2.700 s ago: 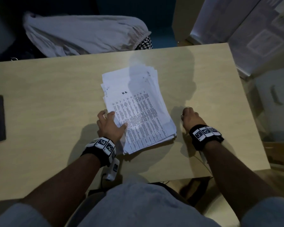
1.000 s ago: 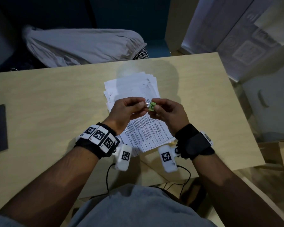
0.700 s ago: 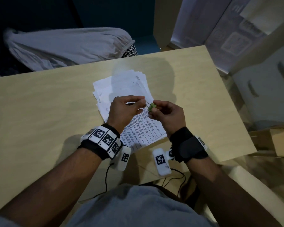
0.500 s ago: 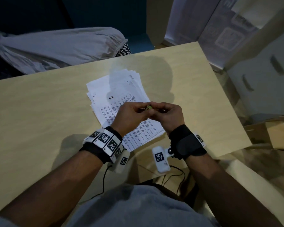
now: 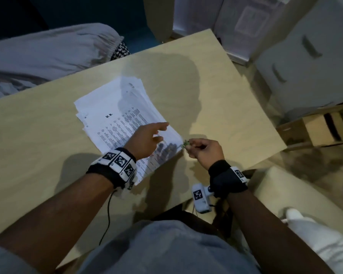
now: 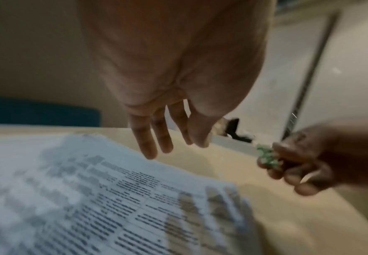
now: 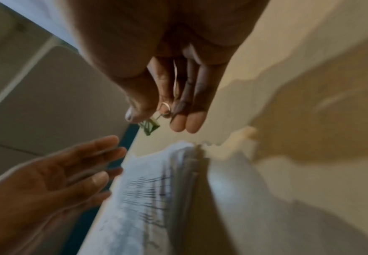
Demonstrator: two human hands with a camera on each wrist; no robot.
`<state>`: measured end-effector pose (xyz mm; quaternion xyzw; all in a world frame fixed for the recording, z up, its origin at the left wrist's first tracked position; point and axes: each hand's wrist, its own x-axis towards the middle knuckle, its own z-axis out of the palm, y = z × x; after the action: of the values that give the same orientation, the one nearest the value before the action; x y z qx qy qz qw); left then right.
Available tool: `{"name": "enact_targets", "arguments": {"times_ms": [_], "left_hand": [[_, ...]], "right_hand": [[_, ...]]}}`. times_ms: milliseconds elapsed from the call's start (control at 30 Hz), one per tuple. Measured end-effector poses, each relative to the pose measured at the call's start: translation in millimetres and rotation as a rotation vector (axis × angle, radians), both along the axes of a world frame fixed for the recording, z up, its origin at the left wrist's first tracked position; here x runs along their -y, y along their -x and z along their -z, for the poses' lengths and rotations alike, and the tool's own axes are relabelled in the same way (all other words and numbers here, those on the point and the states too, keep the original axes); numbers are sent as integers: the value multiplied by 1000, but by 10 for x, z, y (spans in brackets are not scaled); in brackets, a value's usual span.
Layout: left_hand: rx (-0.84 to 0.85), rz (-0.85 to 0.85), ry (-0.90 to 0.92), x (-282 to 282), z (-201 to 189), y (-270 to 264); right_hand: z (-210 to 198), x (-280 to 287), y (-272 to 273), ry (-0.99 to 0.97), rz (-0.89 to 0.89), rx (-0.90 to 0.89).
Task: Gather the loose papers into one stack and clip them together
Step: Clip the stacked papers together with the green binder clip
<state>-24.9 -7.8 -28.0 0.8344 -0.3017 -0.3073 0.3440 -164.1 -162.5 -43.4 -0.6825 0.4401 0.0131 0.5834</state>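
The stack of papers (image 5: 125,123) lies flat near the middle of the light wooden table (image 5: 216,99), its sheets roughly gathered but fanned at the edges, printed columns uppermost. A small green binder clip (image 5: 185,144) is off the stack, just beside its near right corner, apart from the paper edge in the right wrist view.

The right hand (image 5: 204,151) pinches the clip by its wire handles between thumb and fingertips (image 7: 187,124), remaining fingers curled in; the clip body points toward the corner of the stack. The left hand (image 5: 147,139) is above the right portion of the stack, palm down, fingers (image 6: 148,143) straight and slightly spread, holding nothing; its shadow falls on the sheets beneath, and contact with the paper cannot be confirmed. Both wrists carry black bands with square markers.

Beyond the far table edge lies a grey fabric bundle (image 5: 48,54). White cabinets (image 5: 305,66) and a cardboard box (image 5: 317,129) stand to the right. Lighting is dim.
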Motion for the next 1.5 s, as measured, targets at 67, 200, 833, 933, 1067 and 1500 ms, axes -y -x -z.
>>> {"name": "enact_targets", "arguments": {"times_ms": [67,200,833,933,1067,1500], "left_hand": [[252,255,-153,103,113,-90],[559,722,-417,392,279,-198],[707,950,-543,547,502,-329],[747,984,-549,561,495,-337],[800,1019,-532,537,489,-333],[794,1072,-452,500,507,-344]], "right_hand": [[117,28,99,-29,47,-91],[217,40,156,-101,125,-196],[251,34,-182,12,32,-375],[218,70,-191,59,13,-395],[176,110,-178,28,19,-407],[170,116,-312,179,-176,-424]]}}
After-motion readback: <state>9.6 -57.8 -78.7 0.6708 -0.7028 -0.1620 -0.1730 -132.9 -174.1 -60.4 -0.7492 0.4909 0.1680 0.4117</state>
